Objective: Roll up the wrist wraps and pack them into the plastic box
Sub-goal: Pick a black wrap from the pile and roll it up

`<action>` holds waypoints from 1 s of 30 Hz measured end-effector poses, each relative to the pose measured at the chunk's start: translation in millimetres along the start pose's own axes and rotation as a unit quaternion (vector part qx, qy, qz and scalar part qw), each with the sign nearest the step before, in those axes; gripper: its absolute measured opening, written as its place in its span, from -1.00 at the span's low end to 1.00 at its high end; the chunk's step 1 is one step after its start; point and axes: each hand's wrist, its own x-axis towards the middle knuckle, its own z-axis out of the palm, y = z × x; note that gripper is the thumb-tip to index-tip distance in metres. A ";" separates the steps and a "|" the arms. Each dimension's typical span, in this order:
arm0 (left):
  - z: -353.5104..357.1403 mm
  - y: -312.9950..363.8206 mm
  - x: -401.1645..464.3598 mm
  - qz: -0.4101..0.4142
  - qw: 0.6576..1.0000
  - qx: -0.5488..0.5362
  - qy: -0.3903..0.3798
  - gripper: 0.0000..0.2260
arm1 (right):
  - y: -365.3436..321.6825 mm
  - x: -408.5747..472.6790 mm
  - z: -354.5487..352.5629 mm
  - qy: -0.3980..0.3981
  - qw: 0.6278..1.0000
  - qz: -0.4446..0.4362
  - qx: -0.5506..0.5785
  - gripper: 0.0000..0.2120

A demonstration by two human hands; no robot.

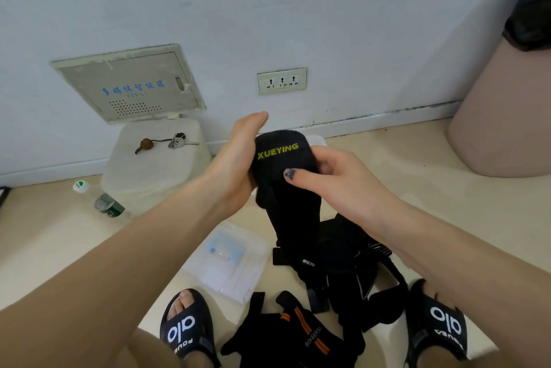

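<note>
Two hands hold one black wrist wrap (283, 164) at centre frame, its tail hanging toward the floor so it can be rolled from the top; the left hand (238, 164) cups its far side, fingers hidden, so that grip is unclear. The right hand (331, 176) pinches the wrap, thumb in front, while the plastic box (229, 260) lies closed below at lower centre, beside more wraps (313, 335) cut off by the bottom edge.

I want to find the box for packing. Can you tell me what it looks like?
Look at the tan floor between the person's two black slide sandals and the white wall. The clear plastic box lies flat there, left of the pile of black wraps. It alone is see-through, with a pale blue patch on top.
</note>
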 end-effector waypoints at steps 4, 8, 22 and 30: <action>12.5 -15.5 -7.8 0.047 0.998 0.022 -0.027 -0.72 | -6.1 5.5 -5.0 0.040 0.999 -0.016 0.006 -0.83; 11.1 -7.8 -7.5 0.078 0.996 -0.036 0.000 -0.76 | -5.0 1.7 -7.9 -0.001 0.988 -0.021 -0.150 -0.83; 19.4 -9.8 -19.5 0.096 0.995 -0.002 -0.039 -0.70 | -5.3 7.9 -4.9 0.044 0.996 0.022 0.070 -0.83; 3.4 5.8 -9.3 0.077 0.994 -0.076 0.029 -0.76 | 4.6 1.9 -0.1 -0.022 0.999 0.036 -0.001 -0.82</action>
